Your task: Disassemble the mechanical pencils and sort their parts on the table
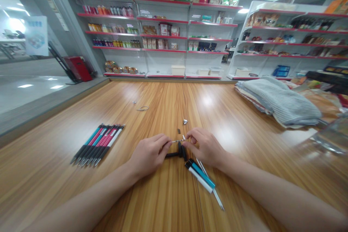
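Thin rod (177,141) in hand, held level just above the wooden table (157,195), around the middle of the surface between its left edge and the cloth pile. Left hand (148,154): thumb and forefinger pinched together on one end of the rod. Right hand (208,146): thumb and forefinger pinched on the other end, a short white tip (183,137) poking up beside them. Black parts (179,149) lie below the rod, between the hands. Just beyond, toward the far edge: small dark piece (178,131), then silver cones (185,121). Blue barrel (203,175) and white barrel (200,178) side by side, nearer the wearer; slim white sticks (218,199) beside and partly under them. Row of pens (99,145) toward the left edge. Wire loop (143,108) nearer the far edge. Striped cloth (282,99) folded near the far right corner. Stocked shelves (163,20) past the far edge.
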Demonstrator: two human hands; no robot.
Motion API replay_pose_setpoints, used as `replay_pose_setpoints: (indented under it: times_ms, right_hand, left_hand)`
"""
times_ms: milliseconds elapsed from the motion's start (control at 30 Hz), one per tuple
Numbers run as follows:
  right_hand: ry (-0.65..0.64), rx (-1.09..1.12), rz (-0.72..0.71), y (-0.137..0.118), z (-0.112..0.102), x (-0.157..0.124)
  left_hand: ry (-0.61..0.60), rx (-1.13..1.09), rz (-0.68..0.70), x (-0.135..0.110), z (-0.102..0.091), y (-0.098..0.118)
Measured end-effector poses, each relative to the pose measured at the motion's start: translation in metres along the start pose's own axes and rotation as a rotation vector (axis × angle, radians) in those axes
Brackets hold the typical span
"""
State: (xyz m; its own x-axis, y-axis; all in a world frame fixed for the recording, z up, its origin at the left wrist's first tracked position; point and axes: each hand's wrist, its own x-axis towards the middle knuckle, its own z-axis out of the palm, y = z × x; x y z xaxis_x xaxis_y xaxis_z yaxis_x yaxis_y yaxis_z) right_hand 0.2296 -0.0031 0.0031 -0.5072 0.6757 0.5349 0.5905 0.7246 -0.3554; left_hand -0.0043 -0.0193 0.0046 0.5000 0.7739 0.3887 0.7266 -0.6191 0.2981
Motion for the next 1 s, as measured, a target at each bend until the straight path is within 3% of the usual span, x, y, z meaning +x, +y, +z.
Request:
replay_pose_setpoints:
  times_ms: [100,367,667,867,1000]
  right_hand:
    - [-0.055,-0.002,0.016,0.003,-0.001,-0.001]
    - [-0.21,0.002,-0.248,0.005,-0.006,-0.002]
    - [-0.307,-0.023,-0.289,0.01,-0.016,0.001]
    - [-0.358,-0.031,-0.238,0.009,-0.017,0.002]
    - [-0.301,-0.017,-0.193,0.01,-0.017,0.002]
  left_hand:
    - [-0.017,-0.026,-0.025,0.001,0.0,-0.001]
    - [-0.044,-0.013,-0.041,0.0,0.0,-0.001]
    - [-0.067,-0.032,-0.036,0.001,0.0,-0.001]
    - [-0.064,-0.039,-0.046,0.0,0.001,-0.002]
    - [-0.048,-0.038,-0.043,0.0,0.001,-0.002]
